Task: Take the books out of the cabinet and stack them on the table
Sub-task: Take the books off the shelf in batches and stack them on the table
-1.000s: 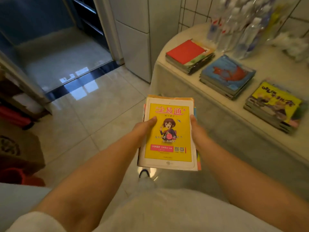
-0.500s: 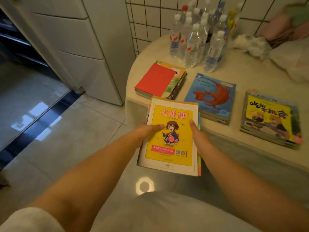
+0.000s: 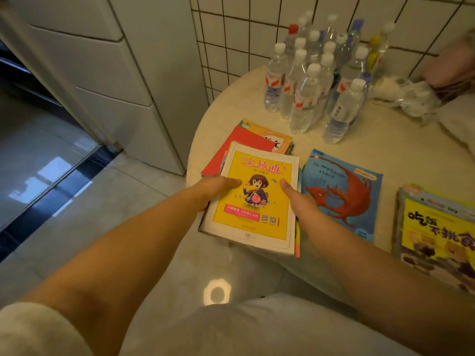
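Carrying the handful of books point(image 3: 253, 199) in over the table point(image 3: 334, 150) now: half a second ago it was short of the edge, a second ago well out over the floor. Left hand point(image 3: 214, 187) grips the left edge, thumb on the yellow cover; right hand point(image 3: 295, 199) grips the right edge, thumb on top, other fingers hidden underneath on both. Far end of the handful overlaps the red-topped stack point(image 3: 246, 142) at the table's left corner; near end hangs past the table edge. Can't tell if it's touching that stack or just above it. Read: this is the set-down, target is the red stack, not the dragon-cover stack point(image 3: 344, 191) just right of it or the yellow-cover stack point(image 3: 437, 227) further right. Not released yet, needs pushing further in to square up. Water bottles point(image 3: 308, 80) behind are well clear. Cabinet not identifiable here, so remaining books unknown.
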